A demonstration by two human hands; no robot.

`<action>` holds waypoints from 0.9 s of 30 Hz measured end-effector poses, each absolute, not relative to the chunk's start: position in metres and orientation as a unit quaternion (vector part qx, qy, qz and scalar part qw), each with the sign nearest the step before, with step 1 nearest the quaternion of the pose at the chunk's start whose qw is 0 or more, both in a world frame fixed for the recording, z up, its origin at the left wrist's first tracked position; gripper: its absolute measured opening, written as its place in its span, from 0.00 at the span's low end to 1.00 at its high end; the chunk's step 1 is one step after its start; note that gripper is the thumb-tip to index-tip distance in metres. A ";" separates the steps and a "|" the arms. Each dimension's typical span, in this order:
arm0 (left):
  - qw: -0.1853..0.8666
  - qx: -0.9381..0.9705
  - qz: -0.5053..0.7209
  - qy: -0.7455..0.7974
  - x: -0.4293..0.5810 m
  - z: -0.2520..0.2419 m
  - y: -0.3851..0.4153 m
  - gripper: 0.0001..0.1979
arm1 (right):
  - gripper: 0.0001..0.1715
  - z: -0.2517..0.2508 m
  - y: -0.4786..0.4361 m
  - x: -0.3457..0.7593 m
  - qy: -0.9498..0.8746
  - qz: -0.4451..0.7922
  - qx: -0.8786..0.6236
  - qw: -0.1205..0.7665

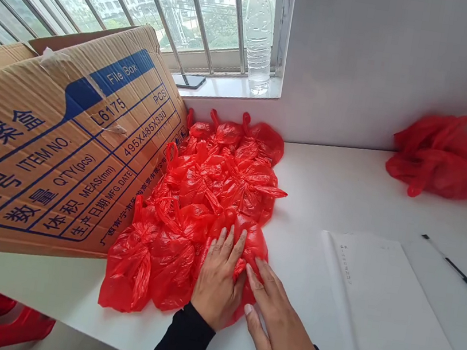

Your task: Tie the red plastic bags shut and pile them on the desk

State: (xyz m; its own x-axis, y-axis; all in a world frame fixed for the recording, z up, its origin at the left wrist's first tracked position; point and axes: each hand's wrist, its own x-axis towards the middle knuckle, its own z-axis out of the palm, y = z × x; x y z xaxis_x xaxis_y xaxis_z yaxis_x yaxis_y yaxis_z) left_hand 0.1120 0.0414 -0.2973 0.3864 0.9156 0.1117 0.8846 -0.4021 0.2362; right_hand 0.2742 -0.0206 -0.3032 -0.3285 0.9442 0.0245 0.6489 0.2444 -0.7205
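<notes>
Several knotted red plastic bags [195, 181] sit packed in rows on the white table, against the cardboard box. My left hand [219, 277] lies with its fingers stretched over the front right bag [253, 238], pressing on its top. Beside it, my right hand [279, 314] is at the right side of the same bag, fingers apart and fingertips at the plastic. Neither hand grips anything that I can see. What the bags contain is hidden by the red plastic.
A large cardboard file box [68, 140] stands tilted at left. Behind, a clear water bottle [258, 39] and a phone [190, 81] rest on the windowsill. To the right are a crumpled heap of red bags [439, 160], a paper pad [405, 315] and a pen [458, 272]. A red stool [21, 322] is below left.
</notes>
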 end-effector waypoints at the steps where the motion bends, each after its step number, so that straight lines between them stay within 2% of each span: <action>1: 0.070 0.830 0.109 0.543 0.112 -0.298 0.042 0.31 | 0.37 -0.306 -0.022 0.273 -0.760 0.295 -0.529 0.236; 5: 0.065 0.828 0.103 0.547 0.114 -0.299 0.045 0.31 | 0.42 -0.316 -0.026 0.269 -0.776 0.252 -0.526 0.242; 9: 0.052 0.823 0.115 0.554 0.115 -0.297 0.046 0.28 | 0.42 -0.318 -0.025 0.269 -0.775 0.247 -0.523 0.256; 15: 0.005 0.798 0.183 0.574 0.122 -0.282 0.036 0.31 | 0.36 -0.300 -0.028 0.289 -0.721 0.257 -0.567 0.304; 18: -0.013 0.811 0.164 0.562 0.122 -0.284 0.037 0.32 | 0.29 -0.300 -0.034 0.301 -0.681 0.265 -0.599 0.329; 23: 0.019 0.819 0.102 0.564 0.121 -0.293 0.047 0.29 | 0.26 -0.325 -0.042 0.307 -0.673 0.244 -0.606 0.347; 27: 0.009 0.813 0.124 0.568 0.118 -0.276 0.043 0.33 | 0.25 -0.344 -0.043 0.302 -0.706 0.174 -0.582 0.363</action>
State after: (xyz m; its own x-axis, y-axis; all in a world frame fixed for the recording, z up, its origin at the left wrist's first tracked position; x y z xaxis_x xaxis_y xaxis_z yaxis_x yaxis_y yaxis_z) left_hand 0.1175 0.0432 -0.2757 0.3227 0.9269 0.1918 0.9222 -0.3535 0.1567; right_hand 0.3018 -0.0434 -0.3439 -0.0587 0.9490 0.3099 0.6961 0.2614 -0.6687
